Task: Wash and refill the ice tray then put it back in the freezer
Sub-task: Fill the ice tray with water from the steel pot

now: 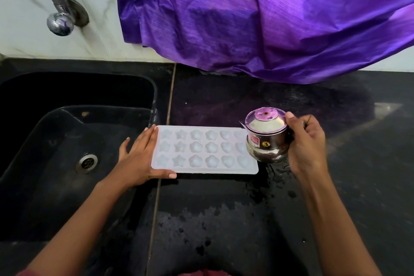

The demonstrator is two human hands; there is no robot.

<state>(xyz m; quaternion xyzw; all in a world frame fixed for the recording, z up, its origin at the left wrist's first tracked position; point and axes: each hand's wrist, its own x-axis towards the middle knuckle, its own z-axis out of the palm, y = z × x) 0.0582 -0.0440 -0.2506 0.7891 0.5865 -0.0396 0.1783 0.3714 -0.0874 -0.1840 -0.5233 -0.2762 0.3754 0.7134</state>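
A white ice tray (201, 152) with star, flower and heart shaped cells lies flat on the black counter, just right of the sink. My left hand (141, 159) grips its left end, thumb along the near edge and fingers on the far-left corner. My right hand (307, 143) holds a small steel pot (266, 134) with a sticker and a "3" on its side. The pot is tilted over the tray's right end, its mouth facing up and away. Whether water lies in the cells I cannot tell.
A black sink (67, 141) with a metal drain (86, 162) lies to the left, and a tap (59, 18) comes off the white wall above it. Purple cloth (268, 18) hangs over the counter's back. The black counter (224, 219) is wet near the pot and in front.
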